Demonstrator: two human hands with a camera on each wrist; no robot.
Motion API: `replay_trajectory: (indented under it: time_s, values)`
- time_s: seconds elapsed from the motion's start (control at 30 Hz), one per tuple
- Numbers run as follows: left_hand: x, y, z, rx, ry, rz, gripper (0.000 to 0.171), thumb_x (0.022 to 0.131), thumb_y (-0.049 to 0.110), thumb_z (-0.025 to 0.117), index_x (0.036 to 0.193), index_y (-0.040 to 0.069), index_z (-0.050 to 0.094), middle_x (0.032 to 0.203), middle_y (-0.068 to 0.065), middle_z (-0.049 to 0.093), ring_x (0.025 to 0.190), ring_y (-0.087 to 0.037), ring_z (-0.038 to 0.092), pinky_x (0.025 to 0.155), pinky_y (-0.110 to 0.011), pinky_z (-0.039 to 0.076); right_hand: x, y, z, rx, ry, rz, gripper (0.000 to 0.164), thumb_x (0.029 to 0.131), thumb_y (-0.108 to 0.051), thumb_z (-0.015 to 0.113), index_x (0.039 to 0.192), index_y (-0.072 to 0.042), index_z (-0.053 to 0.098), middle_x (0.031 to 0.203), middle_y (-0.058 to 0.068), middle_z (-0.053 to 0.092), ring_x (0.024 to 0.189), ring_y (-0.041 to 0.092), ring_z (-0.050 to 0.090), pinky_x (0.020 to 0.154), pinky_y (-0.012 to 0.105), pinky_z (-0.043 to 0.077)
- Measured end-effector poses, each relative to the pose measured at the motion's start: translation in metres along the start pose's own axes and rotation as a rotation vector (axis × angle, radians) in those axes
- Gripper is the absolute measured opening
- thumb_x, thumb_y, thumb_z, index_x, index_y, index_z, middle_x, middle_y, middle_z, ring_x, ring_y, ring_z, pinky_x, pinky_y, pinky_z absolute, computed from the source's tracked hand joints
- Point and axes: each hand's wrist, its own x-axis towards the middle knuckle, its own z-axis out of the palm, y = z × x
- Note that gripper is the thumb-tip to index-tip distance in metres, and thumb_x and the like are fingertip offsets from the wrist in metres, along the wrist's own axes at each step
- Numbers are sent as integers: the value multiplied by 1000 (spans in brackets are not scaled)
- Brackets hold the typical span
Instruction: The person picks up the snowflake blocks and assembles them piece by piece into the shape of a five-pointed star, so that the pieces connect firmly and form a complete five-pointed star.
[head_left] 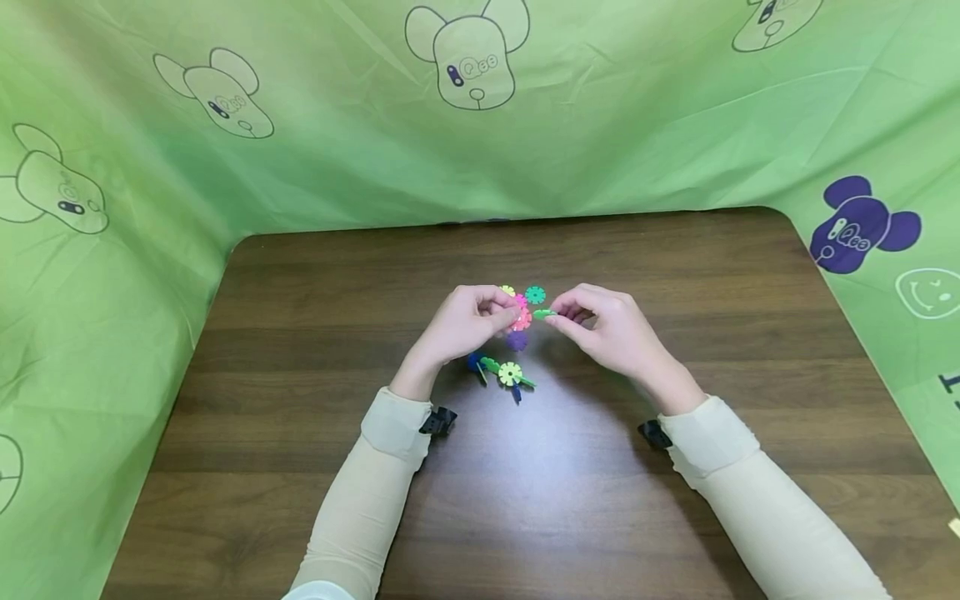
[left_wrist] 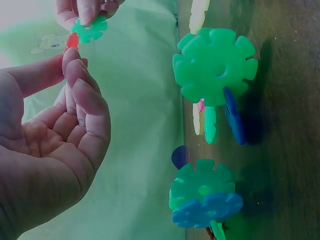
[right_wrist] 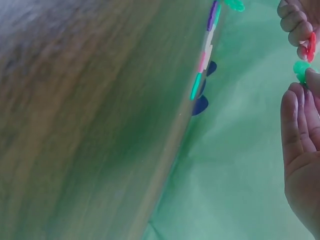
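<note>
My left hand (head_left: 467, 321) pinches a coral-red notched plastic disc (head_left: 524, 321) between thumb and fingertips; in the left wrist view this red disc (left_wrist: 72, 40) shows nearly edge-on. Facing it, my right hand (head_left: 611, 327) pinches a green notched disc (head_left: 543, 314) by its edge. The two discs are close together above the table, and whether they touch I cannot tell. Behind and below the hands lie a teal disc (head_left: 535, 295), a yellow disc (head_left: 507, 290), a pink disc (head_left: 521, 301) and a purple disc (head_left: 517, 341).
Nearer the front, a joined cluster of discs includes a pale yellow-green disc (head_left: 510, 373), a green disc (head_left: 490, 365) and a dark blue disc (head_left: 474, 361). They rest on a brown wood-grain table (head_left: 300, 433). A green printed cloth (head_left: 337, 167) hangs around its back and sides.
</note>
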Motion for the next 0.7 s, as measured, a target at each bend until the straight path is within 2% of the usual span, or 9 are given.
replay_trajectory:
  time_s: [0.17,0.4,0.63,0.7]
  values:
    - [-1,0,0,23,12,28,14,98,16,74,102,3,77,82,-4,71,77,-41,65,60,-25,50,2,-2,0,-1,11,-89,16,86,-4,85,95,-12,76,88,-8,70,80,6,64,72,17,53]
    - [-2,-1,-1,95,34,60,13,97,18,76,103,6,80,80,0,72,64,-14,56,58,-24,46,3,-2,0,-19,10,-166,18,83,0,86,94,-11,77,88,-6,71,78,6,63,70,20,52]
    - [-2,2,-1,133,39,69,13,97,18,76,103,8,81,81,2,72,65,-14,56,58,-24,46,5,-3,0,-57,18,-227,19,81,1,86,95,-9,77,91,-3,73,77,8,64,66,32,55]
    - [-2,2,0,146,38,73,12,97,18,76,102,8,81,80,2,72,65,-14,56,58,-24,46,5,-4,1,-67,16,-244,17,82,-1,86,94,-8,78,91,-3,74,77,9,65,68,29,53]
